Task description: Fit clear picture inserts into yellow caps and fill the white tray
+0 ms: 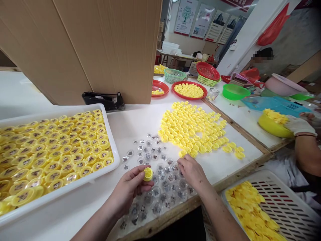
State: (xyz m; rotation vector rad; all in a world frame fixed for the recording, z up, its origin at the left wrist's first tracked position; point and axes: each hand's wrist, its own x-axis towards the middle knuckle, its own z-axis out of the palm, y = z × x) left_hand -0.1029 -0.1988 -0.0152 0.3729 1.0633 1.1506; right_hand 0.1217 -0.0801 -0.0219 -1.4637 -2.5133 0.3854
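My left hand holds a round yellow plastic cap between thumb and fingers, open side up. My right hand rests among scattered clear plastic domes, each with a small dark figure inside. Its fingertips touch the domes, and I cannot tell whether they grip one. A large heap of loose yellow caps lies beyond both hands. To my left, a white tray is packed with yellow-based capsules.
A co-worker's gloved hand works at a yellow bowl on the right. A white slotted crate of yellow pieces sits lower right. Red plates, green baskets, a tape dispenser and a cardboard sheet stand around the wooden-edged table.
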